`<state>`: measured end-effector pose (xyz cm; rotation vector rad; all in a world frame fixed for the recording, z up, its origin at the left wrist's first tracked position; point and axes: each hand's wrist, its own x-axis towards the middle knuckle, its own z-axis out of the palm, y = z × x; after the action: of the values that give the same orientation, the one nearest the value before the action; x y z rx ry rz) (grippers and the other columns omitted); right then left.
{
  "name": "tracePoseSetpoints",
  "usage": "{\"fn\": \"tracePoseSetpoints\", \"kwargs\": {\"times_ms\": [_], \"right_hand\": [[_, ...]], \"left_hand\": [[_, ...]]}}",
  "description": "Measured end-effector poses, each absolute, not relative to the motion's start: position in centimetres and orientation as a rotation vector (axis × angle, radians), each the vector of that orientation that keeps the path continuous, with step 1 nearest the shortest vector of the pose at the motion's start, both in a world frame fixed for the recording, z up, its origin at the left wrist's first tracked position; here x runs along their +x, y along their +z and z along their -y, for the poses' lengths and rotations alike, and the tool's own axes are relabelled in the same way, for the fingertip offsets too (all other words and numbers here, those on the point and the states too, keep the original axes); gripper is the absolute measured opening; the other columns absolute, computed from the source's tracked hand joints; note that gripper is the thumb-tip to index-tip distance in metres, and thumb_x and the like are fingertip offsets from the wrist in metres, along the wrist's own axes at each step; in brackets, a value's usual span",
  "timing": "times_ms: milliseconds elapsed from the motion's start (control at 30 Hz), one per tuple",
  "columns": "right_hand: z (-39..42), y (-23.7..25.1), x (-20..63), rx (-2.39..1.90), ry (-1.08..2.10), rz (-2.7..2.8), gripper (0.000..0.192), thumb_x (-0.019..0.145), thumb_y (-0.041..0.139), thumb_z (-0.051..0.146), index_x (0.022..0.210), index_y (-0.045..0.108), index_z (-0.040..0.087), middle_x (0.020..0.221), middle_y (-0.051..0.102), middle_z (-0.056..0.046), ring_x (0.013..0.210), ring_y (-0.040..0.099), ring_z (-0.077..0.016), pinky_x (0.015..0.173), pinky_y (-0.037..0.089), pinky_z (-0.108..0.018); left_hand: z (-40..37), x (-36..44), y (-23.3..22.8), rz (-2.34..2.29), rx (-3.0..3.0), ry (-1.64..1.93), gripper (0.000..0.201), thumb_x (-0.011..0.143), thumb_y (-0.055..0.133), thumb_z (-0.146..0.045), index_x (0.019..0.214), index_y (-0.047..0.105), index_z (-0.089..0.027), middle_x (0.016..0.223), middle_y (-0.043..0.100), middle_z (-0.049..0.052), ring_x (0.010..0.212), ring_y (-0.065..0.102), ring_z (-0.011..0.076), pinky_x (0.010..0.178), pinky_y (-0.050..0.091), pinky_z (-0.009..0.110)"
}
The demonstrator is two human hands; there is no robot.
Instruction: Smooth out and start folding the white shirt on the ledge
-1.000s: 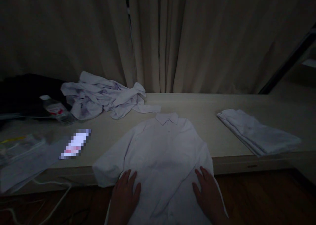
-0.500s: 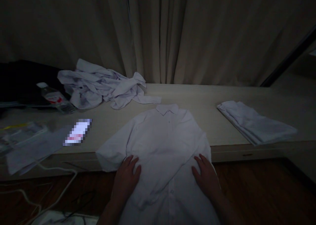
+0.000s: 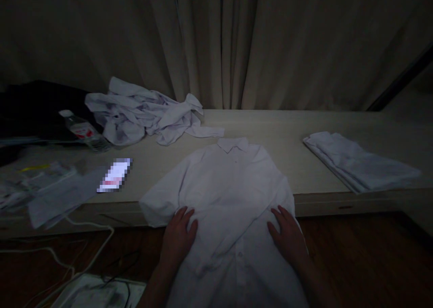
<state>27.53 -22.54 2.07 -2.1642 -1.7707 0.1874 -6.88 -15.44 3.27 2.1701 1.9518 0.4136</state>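
Observation:
A white button-up shirt [image 3: 233,190] lies front up, its collar toward the curtain and its lower part reaching past the table's near edge toward me. One sleeve is spread out to the left; the other appears folded across the front. My left hand [image 3: 181,229] rests on the shirt's left side near that spread sleeve, thumb apart from the fingers. On the opposite side, my right hand [image 3: 286,231] touches the cloth with its fingers spread. Neither hand grips the fabric. The shirt's bottom hem is out of view.
Crumpled white clothes [image 3: 145,114] lie at the back left, beside a plastic bottle [image 3: 86,132]. Nearer are a blurred-out phone [image 3: 115,175] and papers [image 3: 64,197]. Folded white clothes [image 3: 358,161] sit at right on the pale table [image 3: 270,123]. White cables [image 3: 98,249] hang at lower left.
The whole view has shifted slightly, so everything appears a little farther right and higher. Both hands keep about the same places on the shirt.

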Motion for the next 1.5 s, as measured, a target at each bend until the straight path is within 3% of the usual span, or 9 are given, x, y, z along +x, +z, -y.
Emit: {"fn": "tracePoseSetpoints", "kwargs": {"times_ms": [700,900,1067,1167,1233,1300,1367,1500], "right_hand": [[22.0,2.5,27.9,-2.151,0.286,1.742,0.047,0.085,0.04,0.042,0.122,0.053,0.016,0.136,0.048,-0.013,0.125,0.044,-0.0251,0.108,0.035,-0.043],[22.0,1.9,28.2,-2.136,0.277,1.705,0.047,0.086,0.041,0.043,0.123,0.052,0.017,0.136,0.047,-0.013,0.126,0.043,-0.0251,0.108,0.036,-0.044],[23.0,2.6,27.3,-2.03,0.109,1.661,0.046,0.084,0.047,0.036,0.123,0.049,0.012,0.135,0.045,-0.018,0.126,0.041,-0.0289,0.105,0.039,-0.05],[25.4,3.2,24.7,-1.842,0.052,1.741,0.034,0.082,0.051,0.03,0.114,0.054,0.019,0.128,0.051,-0.014,0.123,0.044,-0.0259,0.102,0.043,-0.05],[27.0,3.3,22.5,-1.726,0.118,1.861,0.026,0.081,0.053,0.024,0.107,0.056,0.023,0.125,0.053,-0.01,0.121,0.046,-0.0233,0.099,0.046,-0.046],[28.1,2.9,20.5,-1.653,0.201,1.946,0.027,0.079,0.053,0.018,0.105,0.058,0.025,0.125,0.054,-0.009,0.121,0.047,-0.0222,0.097,0.048,-0.044],[28.4,2.5,19.2,-1.631,0.243,1.965,0.033,0.076,0.052,0.012,0.107,0.058,0.025,0.126,0.053,-0.009,0.121,0.046,-0.0228,0.097,0.048,-0.045],[28.2,2.7,18.6,-1.63,0.258,1.952,0.041,0.073,0.052,0.008,0.11,0.057,0.024,0.124,0.054,-0.01,0.121,0.046,-0.0245,0.097,0.047,-0.048]], "left_hand": [[15.0,-6.2,4.3,-1.943,2.051,0.352,0.042,0.085,0.038,-0.037,0.117,0.057,-0.018,0.135,0.051,0.012,0.127,0.045,0.0244,0.108,0.035,0.042],[14.9,-6.6,3.2,-1.915,2.025,0.473,0.042,0.085,0.038,-0.04,0.116,0.057,-0.018,0.135,0.051,0.012,0.128,0.044,0.0247,0.108,0.036,0.044],[16.1,-6.3,4.7,-1.908,1.968,0.721,0.047,0.081,0.04,-0.043,0.115,0.057,-0.014,0.132,0.052,0.016,0.127,0.043,0.028,0.108,0.034,0.047],[19.6,-4.5,7.0,-1.847,1.79,0.866,0.041,0.081,0.04,-0.048,0.103,0.06,-0.019,0.112,0.064,0.01,0.109,0.057,0.0242,0.098,0.043,0.04],[22.2,-2.5,8.2,-1.711,1.634,0.664,0.036,0.083,0.037,-0.049,0.089,0.061,-0.022,0.085,0.069,0.004,0.083,0.063,0.0192,0.077,0.049,0.031],[24.1,-0.3,8.5,-1.571,1.577,0.354,0.032,0.083,0.038,-0.045,0.084,0.062,-0.022,0.074,0.069,0.001,0.072,0.063,0.0173,0.068,0.047,0.028],[25.0,1.6,7.9,-1.514,1.565,0.146,0.029,0.081,0.042,-0.04,0.089,0.062,-0.021,0.076,0.07,0.003,0.073,0.063,0.0177,0.069,0.045,0.028],[24.9,3.5,6.4,-1.551,1.549,0.056,0.029,0.08,0.043,-0.037,0.093,0.061,-0.019,0.08,0.07,0.007,0.076,0.063,0.0195,0.072,0.043,0.031]]}}
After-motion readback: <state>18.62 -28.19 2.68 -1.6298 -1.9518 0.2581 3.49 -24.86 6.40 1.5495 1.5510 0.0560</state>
